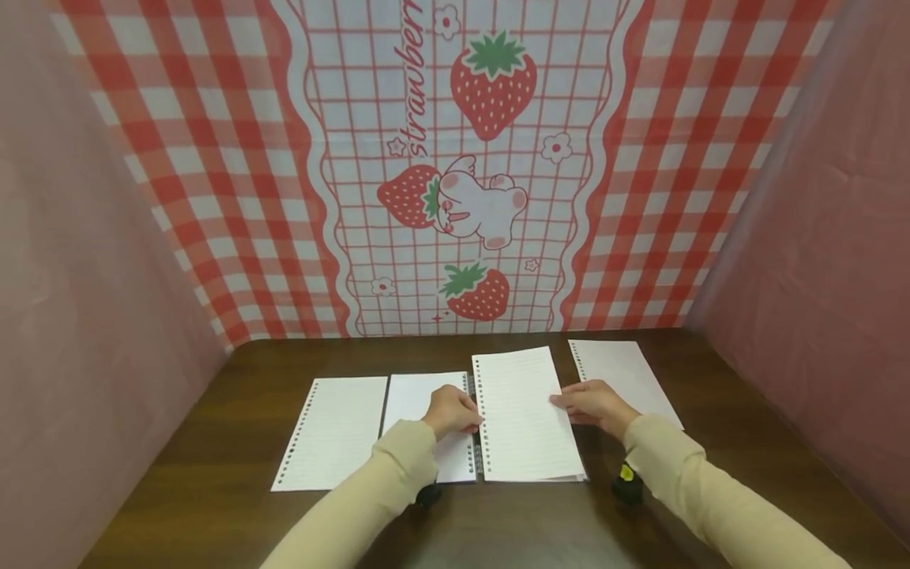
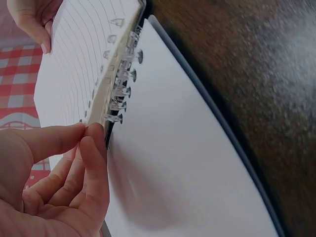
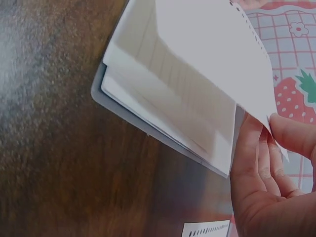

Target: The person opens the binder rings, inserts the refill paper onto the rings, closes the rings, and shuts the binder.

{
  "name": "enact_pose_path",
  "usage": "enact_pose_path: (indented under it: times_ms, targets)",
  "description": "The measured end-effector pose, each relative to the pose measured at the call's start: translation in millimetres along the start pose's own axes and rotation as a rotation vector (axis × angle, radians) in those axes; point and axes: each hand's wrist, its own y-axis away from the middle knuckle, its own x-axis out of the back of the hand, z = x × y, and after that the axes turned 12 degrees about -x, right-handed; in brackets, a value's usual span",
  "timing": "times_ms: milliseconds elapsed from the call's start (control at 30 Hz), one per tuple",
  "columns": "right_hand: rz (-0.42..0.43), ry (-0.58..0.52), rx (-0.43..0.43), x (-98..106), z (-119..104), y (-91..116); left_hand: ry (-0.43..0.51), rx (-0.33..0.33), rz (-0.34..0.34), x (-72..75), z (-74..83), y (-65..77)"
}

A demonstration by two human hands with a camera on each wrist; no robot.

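Observation:
An open loose-leaf notebook [image 1: 426,395] with clear plastic rings [image 2: 121,94] lies on the table. Over its right half I hold a lined, hole-punched sheet [image 1: 522,419] with both hands. My left hand [image 1: 451,412] pinches the sheet's punched edge near the rings, thumb against fingertip. The right hand [image 1: 596,403] grips the opposite edge, thumb on top and fingers beneath. In the right wrist view the sheet is lifted above the lined pages [image 3: 197,103] and the grey cover [image 3: 143,128]. Whether its holes sit on the rings cannot be told.
A loose punched sheet [image 1: 341,435] lies left of the notebook, another sheet [image 1: 626,375] at the back right. Dark wrist gear with a yellow spot [image 1: 627,482] hangs under the right sleeve. A checked strawberry cloth [image 1: 455,158] rises behind the brown table [image 1: 235,427].

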Motion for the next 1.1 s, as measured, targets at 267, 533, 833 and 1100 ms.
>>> enact_pose_path:
  times_ms: [267, 533, 833, 1100]
  targets:
    - [0.044, 0.025, -0.031, -0.3, -4.0, -4.8, -0.033, -0.030, 0.007, 0.7, -4.9, -6.8]
    - [0.041, 0.023, -0.028, -2.1, -1.9, -8.5, -0.095, -0.053, 0.018, -2.0, -3.9, -6.7]
    - [0.074, 0.071, -0.039, -6.7, 3.9, -12.5, -0.188, -0.060, 0.013, -5.0, -3.8, -3.9]
    - [0.082, 0.078, -0.048, -10.4, 4.5, -11.9, -0.214, -0.064, 0.011, -2.5, 1.3, 1.5]
